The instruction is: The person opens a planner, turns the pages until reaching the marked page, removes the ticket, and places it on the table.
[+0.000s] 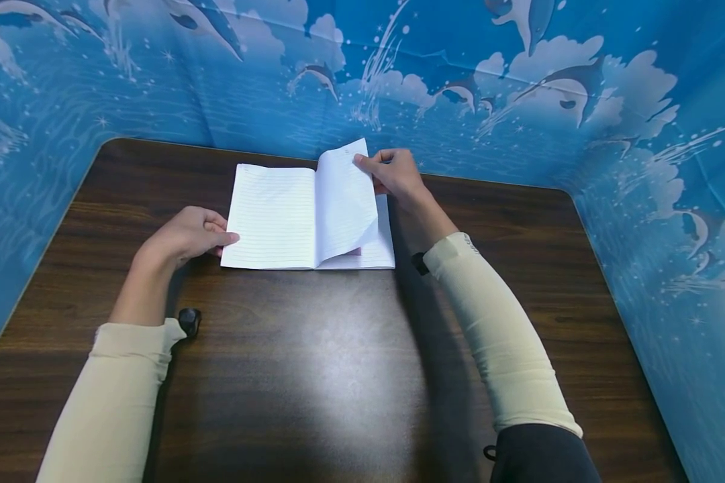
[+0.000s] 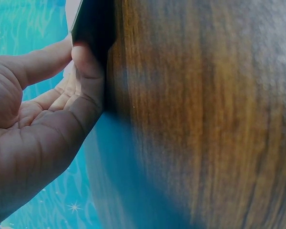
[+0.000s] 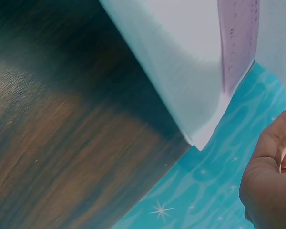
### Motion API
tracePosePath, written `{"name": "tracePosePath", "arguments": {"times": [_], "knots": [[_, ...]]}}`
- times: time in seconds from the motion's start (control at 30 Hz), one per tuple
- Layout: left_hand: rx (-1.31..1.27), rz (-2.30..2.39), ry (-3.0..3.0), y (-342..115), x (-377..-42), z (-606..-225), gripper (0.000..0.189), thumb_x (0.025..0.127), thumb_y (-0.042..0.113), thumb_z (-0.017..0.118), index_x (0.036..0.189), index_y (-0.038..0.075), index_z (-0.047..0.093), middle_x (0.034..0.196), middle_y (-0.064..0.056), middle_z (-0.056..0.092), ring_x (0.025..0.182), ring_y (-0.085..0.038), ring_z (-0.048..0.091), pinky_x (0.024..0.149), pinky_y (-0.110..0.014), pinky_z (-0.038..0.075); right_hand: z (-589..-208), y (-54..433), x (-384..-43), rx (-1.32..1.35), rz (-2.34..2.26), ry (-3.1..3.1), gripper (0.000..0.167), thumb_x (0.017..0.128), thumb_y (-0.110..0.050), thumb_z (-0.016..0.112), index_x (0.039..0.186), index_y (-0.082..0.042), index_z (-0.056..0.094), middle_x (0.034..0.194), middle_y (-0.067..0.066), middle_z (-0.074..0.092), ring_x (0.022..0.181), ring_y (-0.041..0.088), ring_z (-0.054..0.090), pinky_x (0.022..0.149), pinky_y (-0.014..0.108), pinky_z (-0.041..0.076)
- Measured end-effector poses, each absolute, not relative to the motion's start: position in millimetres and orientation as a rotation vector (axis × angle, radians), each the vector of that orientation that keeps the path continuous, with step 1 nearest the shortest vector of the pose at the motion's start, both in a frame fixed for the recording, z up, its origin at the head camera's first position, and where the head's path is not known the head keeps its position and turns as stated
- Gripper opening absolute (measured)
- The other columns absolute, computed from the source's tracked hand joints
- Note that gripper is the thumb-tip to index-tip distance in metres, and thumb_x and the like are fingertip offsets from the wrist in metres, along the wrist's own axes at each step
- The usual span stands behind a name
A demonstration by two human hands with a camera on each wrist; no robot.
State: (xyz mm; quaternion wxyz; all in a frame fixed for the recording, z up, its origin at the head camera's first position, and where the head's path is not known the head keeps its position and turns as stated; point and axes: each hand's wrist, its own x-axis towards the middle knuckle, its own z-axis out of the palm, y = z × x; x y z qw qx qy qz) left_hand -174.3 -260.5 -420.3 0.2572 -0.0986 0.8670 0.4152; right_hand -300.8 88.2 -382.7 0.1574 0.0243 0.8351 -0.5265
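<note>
An open notebook [image 1: 270, 218] with white lined pages lies near the far edge of the table. My left hand [image 1: 188, 233] pinches its left edge, thumb on the page and fingers beneath, as the left wrist view also shows. With thumb and fingers my right hand [image 1: 397, 176] holds the upper right edge of a raised page [image 1: 346, 201], which curves up from the spine. Under that page a pink printed sheet [image 3: 239, 43] shows in the right wrist view, against the right-hand pages. In the head view only a small corner of it peeks out.
The dark wood-grain table [image 1: 278, 376] reaches toward me, with a bright reflection in front of the notebook. A blue curtain with dolphins [image 1: 266, 114] hangs behind and along both sides. Small black devices [image 1: 189, 322] sit at both cuffs.
</note>
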Motion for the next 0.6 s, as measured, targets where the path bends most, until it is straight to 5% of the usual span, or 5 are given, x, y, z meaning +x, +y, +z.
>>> {"name": "tracePosePath", "arguments": {"times": [0.27, 0.6], "knots": [[-0.286, 1.13, 2.364, -258, -175, -420, 0.044, 0.11, 0.026, 0.062, 0.136, -0.009, 0.055, 0.087, -0.005, 0.072, 0.085, -0.024, 0.06, 0.078, -0.04, 0.046, -381, 67, -300, 0.025, -1.563, 2.344, 0.041, 0.101, -0.043, 0.075, 0.078, -0.011, 0.064, 0.08, 0.005, 0.07, 0.064, 0.014, 0.069, 0.096, 0.052, 0.062], [-0.276, 1.148, 2.374, -258, -175, -421, 0.04, 0.11, 0.024, 0.062, 0.132, -0.009, 0.057, 0.084, -0.004, 0.072, 0.081, -0.023, 0.06, 0.076, -0.039, 0.046, -379, 35, -298, -0.077, -1.587, 2.256, 0.035, 0.103, -0.037, 0.073, 0.086, -0.008, 0.068, 0.068, 0.005, 0.068, 0.053, 0.012, 0.065, 0.094, 0.054, 0.062]]}}
